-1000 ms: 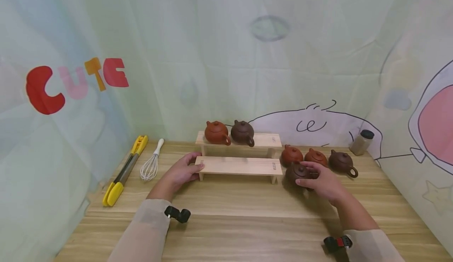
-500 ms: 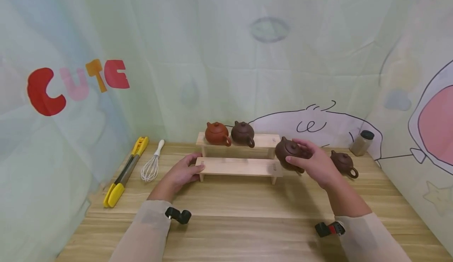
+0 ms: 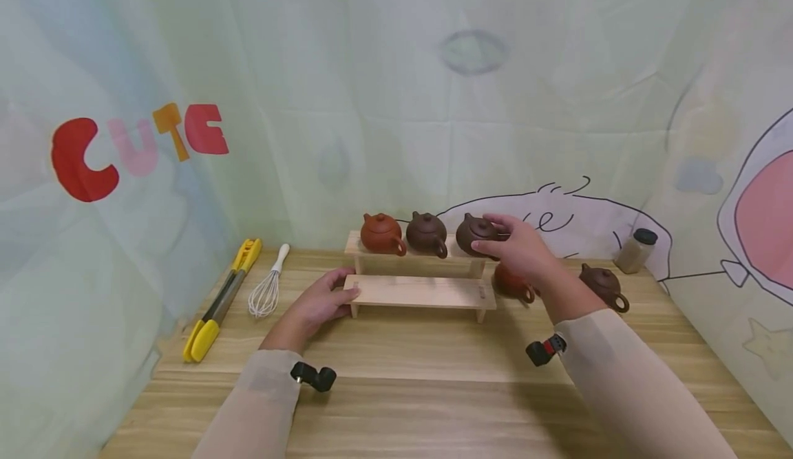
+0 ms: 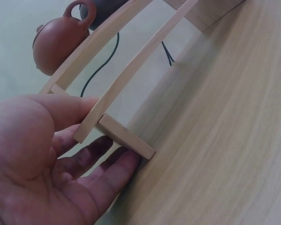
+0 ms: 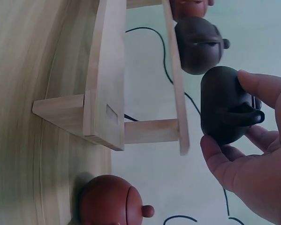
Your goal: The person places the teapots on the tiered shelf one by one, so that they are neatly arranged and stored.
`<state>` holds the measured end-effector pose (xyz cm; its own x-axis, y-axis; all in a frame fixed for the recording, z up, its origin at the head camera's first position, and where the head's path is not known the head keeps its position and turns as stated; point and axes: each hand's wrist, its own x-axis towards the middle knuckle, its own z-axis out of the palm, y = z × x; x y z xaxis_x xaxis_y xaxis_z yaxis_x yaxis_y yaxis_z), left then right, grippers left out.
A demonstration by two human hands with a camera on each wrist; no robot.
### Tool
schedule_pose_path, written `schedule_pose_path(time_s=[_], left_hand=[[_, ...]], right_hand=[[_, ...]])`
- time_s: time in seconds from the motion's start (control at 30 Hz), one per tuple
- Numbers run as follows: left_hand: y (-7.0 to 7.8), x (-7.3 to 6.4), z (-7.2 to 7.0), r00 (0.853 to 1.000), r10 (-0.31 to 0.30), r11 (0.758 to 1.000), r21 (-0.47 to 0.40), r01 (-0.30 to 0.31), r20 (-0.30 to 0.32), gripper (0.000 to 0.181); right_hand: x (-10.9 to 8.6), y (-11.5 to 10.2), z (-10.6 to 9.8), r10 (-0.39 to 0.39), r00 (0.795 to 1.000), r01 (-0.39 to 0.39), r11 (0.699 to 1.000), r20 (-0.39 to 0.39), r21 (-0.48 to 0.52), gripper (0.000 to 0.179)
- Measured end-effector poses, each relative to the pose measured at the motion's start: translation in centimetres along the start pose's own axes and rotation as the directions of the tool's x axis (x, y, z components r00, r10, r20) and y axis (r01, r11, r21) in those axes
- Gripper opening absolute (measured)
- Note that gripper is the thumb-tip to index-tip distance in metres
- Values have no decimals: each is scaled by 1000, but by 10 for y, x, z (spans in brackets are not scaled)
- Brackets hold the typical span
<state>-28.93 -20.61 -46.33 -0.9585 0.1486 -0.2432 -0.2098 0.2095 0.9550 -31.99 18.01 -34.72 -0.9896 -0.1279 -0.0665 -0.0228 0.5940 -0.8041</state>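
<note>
Right hand (image 3: 519, 244) pinches a dark teapot (image 3: 473, 233) just above the far shelf (image 3: 354, 243) at right, beside 2 more teapots (image 3: 425, 234), while left hand (image 3: 322, 301) grips the near shelf (image 3: 418, 290) by its left end, probably steadying it.

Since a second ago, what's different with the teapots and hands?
The right hand carried a dark teapot up and to the left, from beside the lower shelf to just above the upper shelf's right end. It hasn't let go. The left hand still grips the lower shelf's left end. The orange teapot, other dark teapot, whisk and tongs stayed put.
</note>
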Motion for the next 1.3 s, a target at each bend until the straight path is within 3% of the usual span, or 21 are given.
schedule_pose_path(time_s=[0.23, 0.63, 0.93, 1.17, 1.3], left_hand=[[1, 0, 1, 1000, -2, 1000, 0, 2, 2, 60], [1, 3, 1, 1000, 1, 1000, -13, -1, 15, 61], [-1, 4, 0, 1000, 0, 1000, -10, 0, 16, 62], [-1, 2, 0, 1000, 3, 1000, -9, -3, 21, 63], [-3, 4, -2, 1000, 3, 1000, -17, -2, 20, 62]], right_hand=[[16, -1, 10, 12, 1000, -13, 1000, 22, 12, 80], [16, 7, 14, -13, 1000, 13, 1000, -13, -18, 83], [-19, 26, 8, -58, 996, 59, 998, -64, 16, 77], [-59, 53, -11, -106, 987, 103, 994, -124, -33, 72], [-79, 74, -21, -95, 980, 87, 995, -174, -57, 71]])
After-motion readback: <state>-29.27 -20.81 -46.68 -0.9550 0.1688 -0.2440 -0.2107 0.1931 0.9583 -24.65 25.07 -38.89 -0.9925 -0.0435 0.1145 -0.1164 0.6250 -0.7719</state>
